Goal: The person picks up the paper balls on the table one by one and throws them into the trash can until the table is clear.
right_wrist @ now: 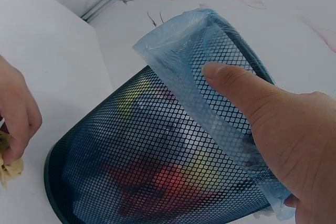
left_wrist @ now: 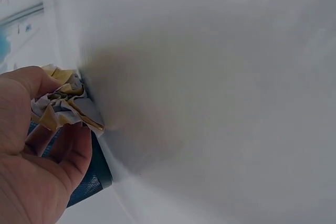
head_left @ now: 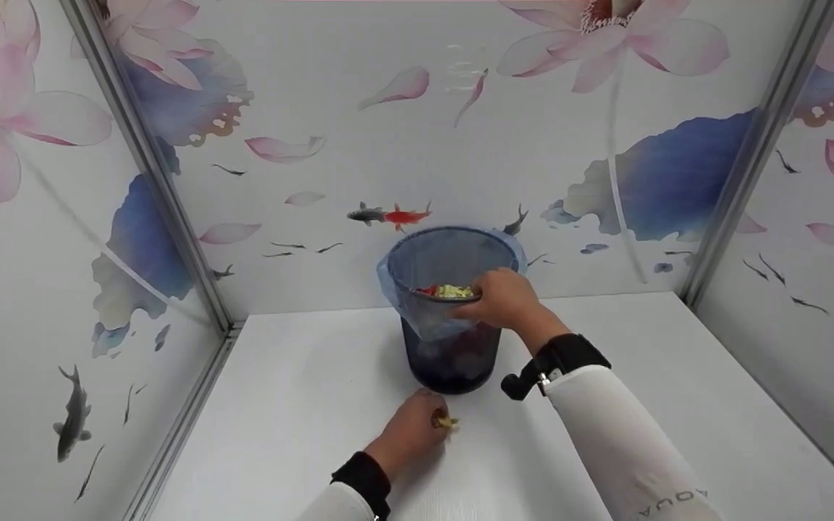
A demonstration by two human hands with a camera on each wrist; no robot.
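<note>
My left hand [head_left: 411,427] is low over the white table, in front of the bin. It pinches a crumpled piece of yellow and white paper [left_wrist: 68,100] between thumb and fingers. A dark mesh trash can [head_left: 453,354] stands upright at the back, lined with a thin blue plastic bag [right_wrist: 176,45] folded over its rim. My right hand [head_left: 504,300] grips the can's rim at the near right, the thumb lying against the outside over the bag. Its other fingers are mostly hidden. Shiny gold and red wrappers [head_left: 453,291] show inside the can, beside that hand.
Red, yellow and white litter [right_wrist: 168,182] shows through the mesh. The white tabletop [head_left: 301,391] is bounded by a back wall [head_left: 301,275] and side walls printed with lotus flowers and fish. Metal posts [head_left: 163,188] stand at the corners.
</note>
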